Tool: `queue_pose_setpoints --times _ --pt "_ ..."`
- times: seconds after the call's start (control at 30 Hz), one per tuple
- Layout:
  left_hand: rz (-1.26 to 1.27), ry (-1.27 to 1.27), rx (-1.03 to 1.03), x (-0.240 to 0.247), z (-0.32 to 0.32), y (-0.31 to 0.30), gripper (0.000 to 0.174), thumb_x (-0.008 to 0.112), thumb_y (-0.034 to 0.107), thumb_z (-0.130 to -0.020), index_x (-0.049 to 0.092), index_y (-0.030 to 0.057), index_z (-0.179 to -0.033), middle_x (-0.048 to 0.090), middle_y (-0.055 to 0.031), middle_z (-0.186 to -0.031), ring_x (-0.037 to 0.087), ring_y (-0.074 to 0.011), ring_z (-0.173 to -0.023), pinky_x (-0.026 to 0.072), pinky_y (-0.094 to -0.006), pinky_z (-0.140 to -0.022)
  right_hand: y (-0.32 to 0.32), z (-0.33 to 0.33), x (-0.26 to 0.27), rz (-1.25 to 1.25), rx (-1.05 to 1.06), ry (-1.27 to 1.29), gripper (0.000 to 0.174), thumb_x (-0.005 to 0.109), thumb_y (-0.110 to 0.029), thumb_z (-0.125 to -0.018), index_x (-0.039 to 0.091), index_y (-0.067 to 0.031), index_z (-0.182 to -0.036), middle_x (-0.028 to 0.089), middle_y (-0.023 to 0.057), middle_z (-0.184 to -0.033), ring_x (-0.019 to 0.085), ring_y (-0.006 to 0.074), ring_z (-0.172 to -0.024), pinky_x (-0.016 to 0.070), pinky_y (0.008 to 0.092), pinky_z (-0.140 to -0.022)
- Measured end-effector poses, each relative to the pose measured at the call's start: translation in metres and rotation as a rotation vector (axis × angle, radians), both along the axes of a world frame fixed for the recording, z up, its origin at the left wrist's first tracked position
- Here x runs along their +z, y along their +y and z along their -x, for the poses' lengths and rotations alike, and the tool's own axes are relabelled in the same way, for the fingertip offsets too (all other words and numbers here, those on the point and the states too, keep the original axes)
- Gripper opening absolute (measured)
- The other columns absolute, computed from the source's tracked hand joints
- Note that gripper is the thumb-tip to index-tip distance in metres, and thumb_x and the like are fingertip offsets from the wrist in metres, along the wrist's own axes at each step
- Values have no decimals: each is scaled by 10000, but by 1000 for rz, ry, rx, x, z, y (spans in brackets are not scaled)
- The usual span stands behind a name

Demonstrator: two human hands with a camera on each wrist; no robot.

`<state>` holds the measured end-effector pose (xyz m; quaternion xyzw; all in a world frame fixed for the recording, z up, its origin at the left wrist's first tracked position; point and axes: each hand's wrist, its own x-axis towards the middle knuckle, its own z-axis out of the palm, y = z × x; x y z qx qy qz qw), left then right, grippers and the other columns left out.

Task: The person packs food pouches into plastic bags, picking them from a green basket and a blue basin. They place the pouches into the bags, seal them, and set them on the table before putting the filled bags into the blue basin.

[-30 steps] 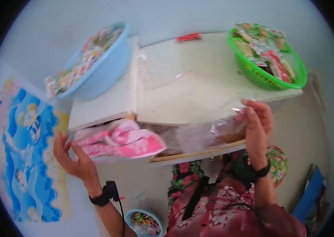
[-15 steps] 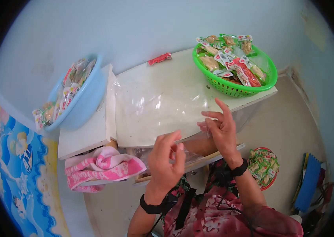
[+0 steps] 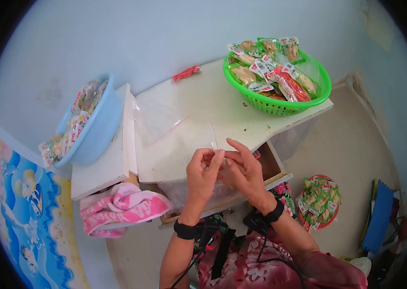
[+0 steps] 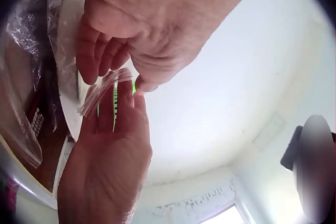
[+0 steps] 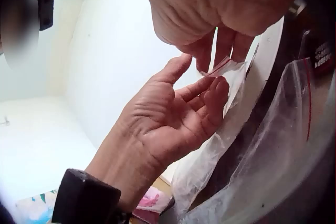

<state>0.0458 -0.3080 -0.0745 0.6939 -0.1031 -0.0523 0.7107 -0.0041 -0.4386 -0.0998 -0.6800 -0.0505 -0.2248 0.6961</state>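
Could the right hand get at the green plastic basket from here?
Probably yes: between the right hand and the green plastic basket, the white tabletop looks unobstructed, though that hand is touching a clear plastic bag.

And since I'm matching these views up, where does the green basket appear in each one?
Head: upper right, the green basket heaped with packets.
Left wrist: left of centre, green slivers of it between the lower hand's fingers.
Right wrist: can't be made out; too little green shows.
Shared landmark: the left hand and right hand, close together.
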Motion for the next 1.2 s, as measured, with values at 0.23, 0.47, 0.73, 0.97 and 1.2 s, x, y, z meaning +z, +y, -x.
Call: queue_pose_setpoints --times 0.23,0.47,0.73,0.97,1.2 --pt "-351 -180 -8 25 9 37 219 630 209 -1067 637 13 -971 668 -62 -780 641 -142 -699 506 -303 -602 -1 18 16 -277 254 114 414 606 -34 -1035 537 -18 -1443 737 116 -1254 651 128 -1134 504 303 -1023" --pt "-469 -227 -17 64 33 60 298 523 218 -1107 646 -11 -960 607 -86 -726 557 -172 -629 466 -336 -617 22 8 30 -134 267 50 313 755 -79 -966 654 -10 -1254 729 61 -1141 651 129 -1102 516 305 -996" --pt "-294 -158 -83 32 37 77 331 512 230 -1128 662 -22 -974 630 -19 -786 542 -79 -672 458 -264 -620 27 6 12 -204 337 165 130 717 -89 -997 689 -1 -1090 735 26 -1028 643 71 -954 524 256 -876" --pt "-156 -93 3 29 33 84 205 568 158 -1096 674 -18 -1095 711 -51 -884 637 -81 -705 512 -232 -640 23 -3 -3 -352 271 146 128 655 -112 -1043 649 -6 -1115 743 64 -1088 644 81 -961 520 252 -873" --pt "-285 -254 153 35 24 71 170 655 31 -1000 660 -12 -1165 686 -53 -863 649 -104 -714 526 -255 -638 22 -3 21 -234 251 221 390 682 -204 -1034 548 -32 -1357 715 115 -1184 686 149 -1024 554 305 -877"
